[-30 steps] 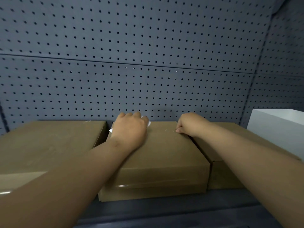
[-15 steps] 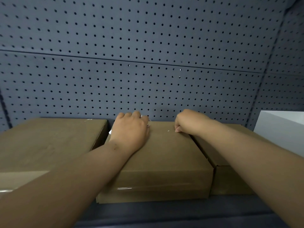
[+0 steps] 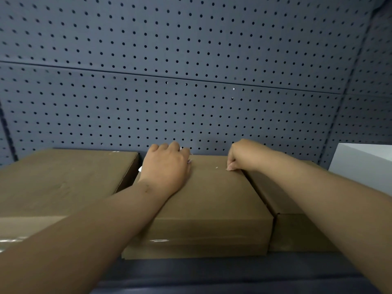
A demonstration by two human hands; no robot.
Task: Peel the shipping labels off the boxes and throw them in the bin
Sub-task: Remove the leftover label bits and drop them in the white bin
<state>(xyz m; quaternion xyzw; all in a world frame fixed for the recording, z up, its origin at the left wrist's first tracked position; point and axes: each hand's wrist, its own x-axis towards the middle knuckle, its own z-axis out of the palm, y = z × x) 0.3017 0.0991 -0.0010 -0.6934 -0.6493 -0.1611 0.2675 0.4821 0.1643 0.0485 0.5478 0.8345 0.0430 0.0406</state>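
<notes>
My left hand (image 3: 167,166) grips crumpled label paper (image 3: 140,169), pressing on box (image 3: 212,209). Right hand (image 3: 244,155) pinched at box top; can't tell what's caught. Paper thin, likely tears: lift at corner.

Back wall: grey-blue pegboard (image 3: 191,49), rows of small round dark holes, fills most of view. Thin horizontal seam (image 3: 169,78) splits it into upper and lower sheets. A few holes (image 3: 233,88) near seam show pale specks of light. Right: second pegboard panel (image 3: 371,102), same colour, meets back wall at angled corner. Far left: dark upright strip (image 3: 8,132) against wall. Bottom: dark blue surface (image 3: 212,274), smooth, slightly blurred. Light dim, even, soft shadows at wall base.
</notes>
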